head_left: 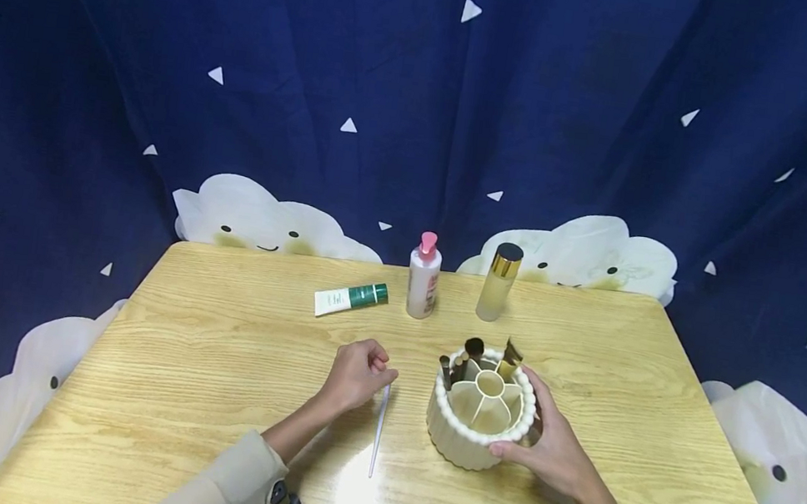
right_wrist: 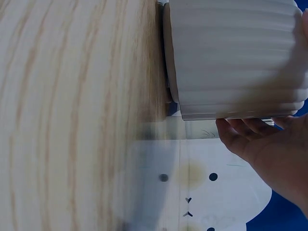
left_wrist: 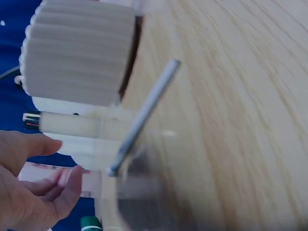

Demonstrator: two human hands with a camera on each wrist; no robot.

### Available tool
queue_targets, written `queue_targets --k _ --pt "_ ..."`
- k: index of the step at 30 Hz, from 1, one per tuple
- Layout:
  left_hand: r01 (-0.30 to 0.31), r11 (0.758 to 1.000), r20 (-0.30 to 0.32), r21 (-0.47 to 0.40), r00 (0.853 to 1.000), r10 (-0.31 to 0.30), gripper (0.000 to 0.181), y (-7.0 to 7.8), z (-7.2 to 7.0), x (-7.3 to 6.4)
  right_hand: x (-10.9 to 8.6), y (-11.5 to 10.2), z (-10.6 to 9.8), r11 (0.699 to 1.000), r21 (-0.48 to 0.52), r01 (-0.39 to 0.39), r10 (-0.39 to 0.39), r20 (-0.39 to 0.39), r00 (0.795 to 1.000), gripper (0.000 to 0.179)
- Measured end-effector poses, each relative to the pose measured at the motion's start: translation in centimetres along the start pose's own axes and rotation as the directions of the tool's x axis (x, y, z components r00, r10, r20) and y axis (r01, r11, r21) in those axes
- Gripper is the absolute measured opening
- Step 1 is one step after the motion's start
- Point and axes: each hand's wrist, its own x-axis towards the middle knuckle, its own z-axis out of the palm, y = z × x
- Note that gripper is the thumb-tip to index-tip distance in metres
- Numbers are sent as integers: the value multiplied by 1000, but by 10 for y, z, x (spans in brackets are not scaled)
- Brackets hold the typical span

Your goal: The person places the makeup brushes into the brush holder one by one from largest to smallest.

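Note:
A cream round organizer (head_left: 467,436) with a beaded rim and petal-shaped compartments is gripped at its right side by my right hand (head_left: 553,447). In the right wrist view, fingers of the right hand (right_wrist: 269,149) lie against its ribbed wall (right_wrist: 236,57). Several makeup brushes (head_left: 473,349) stand in its back and left compartments. A thin pale stick (head_left: 377,438) lies on the table left of the organizer. Over its far end is my left hand (head_left: 358,374). The left wrist view shows thumb and fingers of the left hand (left_wrist: 38,187) loosely bent, apart from the stick (left_wrist: 147,113).
Along the back of the wooden table (head_left: 223,364) lies a white-and-green tube (head_left: 351,299). Beside it stand a pink-topped pump bottle (head_left: 423,280) and a bottle with a black and gold cap (head_left: 498,285). Behind hangs a dark blue curtain (head_left: 395,74).

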Motion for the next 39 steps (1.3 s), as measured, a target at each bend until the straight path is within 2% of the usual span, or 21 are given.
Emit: queue_targets --k 5,9,12,16,21,25,28,34,39 --pt "99 994 73 39 992 -102 18 -11 5 -1 0 -1 1 1000 2 -1 1 0 1000 113" --pt "122 987 65 108 989 -129 22 -16 11 -3 0 -2 1 1000 3 -2 2 1 1000 113" --pt "127 980 36 154 990 -134 23 -18 15 -4 0 -2 2 1000 5 -3 3 6 1000 113" --pt "127 977 4 173 992 -129 16 -18 20 -3 -1 -3 1 1000 -12 -6 6 5 1000 114" --pt "149 975 1 165 988 -152 15 -17 23 -2 -2 -3 0 999 -30 -11 11 6 1000 115" --pt "144 973 -5 181 989 -145 11 -14 23 -4 -2 -3 0 1000 -19 -17 18 9 1000 115" --pt "128 974 20 186 991 -134 13 -12 23 -7 -2 -3 0 1000 -10 -21 21 5 1000 115" --pt "120 968 110 222 983 -147 43 -7 23 -7 -2 -2 0 1000 -6 -12 12 6 1000 114" --pt "108 960 106 258 985 -139 46 -5 23 1 0 -1 1 1000 -13 -12 11 -1 1000 114"
